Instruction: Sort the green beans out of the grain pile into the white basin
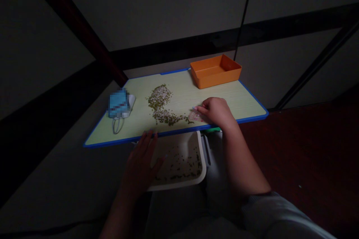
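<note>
My right hand (218,110) rests low over the tabletop, its fingers closed on a flat pinkish card (196,116) with red marks. The card's lower edge is close to the table, at the right end of a spread of small green and whitish grains (158,99). Those grains look like beans mixed with rice and curve down toward the front edge. My left hand (139,170) is open with fingers spread, over the left side of a white bin (202,175) below the table edge. Dark green grains lie scattered inside the bin.
The pale green table (179,86) has a blue rim. An orange open box (214,80) stands at its back right. On the left lies a blurred blue packet (117,102) beside a white object with a looped cord (115,125). A wall rises behind the table.
</note>
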`<state>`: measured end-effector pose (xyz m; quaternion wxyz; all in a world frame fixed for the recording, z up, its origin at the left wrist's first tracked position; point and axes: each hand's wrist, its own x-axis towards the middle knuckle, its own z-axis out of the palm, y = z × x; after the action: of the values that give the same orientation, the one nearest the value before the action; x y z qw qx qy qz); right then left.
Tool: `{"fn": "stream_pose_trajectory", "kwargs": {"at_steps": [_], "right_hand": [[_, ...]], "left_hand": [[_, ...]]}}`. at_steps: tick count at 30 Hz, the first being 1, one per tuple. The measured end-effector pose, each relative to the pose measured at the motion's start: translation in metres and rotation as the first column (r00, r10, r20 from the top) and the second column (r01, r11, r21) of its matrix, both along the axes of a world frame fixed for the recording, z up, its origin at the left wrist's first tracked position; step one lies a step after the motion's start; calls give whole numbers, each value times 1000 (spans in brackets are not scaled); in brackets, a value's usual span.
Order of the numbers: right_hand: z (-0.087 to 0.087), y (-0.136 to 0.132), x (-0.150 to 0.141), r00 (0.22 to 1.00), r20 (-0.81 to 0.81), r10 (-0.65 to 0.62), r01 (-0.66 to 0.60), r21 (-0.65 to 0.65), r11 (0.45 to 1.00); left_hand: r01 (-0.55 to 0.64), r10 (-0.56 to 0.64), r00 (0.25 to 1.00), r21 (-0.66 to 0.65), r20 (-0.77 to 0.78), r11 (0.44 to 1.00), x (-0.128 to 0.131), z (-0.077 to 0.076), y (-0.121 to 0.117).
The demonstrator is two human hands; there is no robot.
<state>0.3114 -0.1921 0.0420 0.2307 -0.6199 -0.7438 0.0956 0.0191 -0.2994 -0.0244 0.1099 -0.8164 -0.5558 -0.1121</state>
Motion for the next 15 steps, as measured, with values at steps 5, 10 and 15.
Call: {"fn": "stream_pose_trajectory", "kwargs": {"at_steps": [5,10,15], "right_hand": [[0,1,-3,999,29,-41,41,18,999],[-1,0,-2,998,24,-66,65,34,997],[0,-2,-1,999,-6,-32,32,15,999]], "left_hand": [[-6,6,1000,8,-2,1000,1,0,0],[-7,8,1000,-11,15,1000,1,1,-1],[-16,17,1000,-18,13,1000,1,1,-1]]}}
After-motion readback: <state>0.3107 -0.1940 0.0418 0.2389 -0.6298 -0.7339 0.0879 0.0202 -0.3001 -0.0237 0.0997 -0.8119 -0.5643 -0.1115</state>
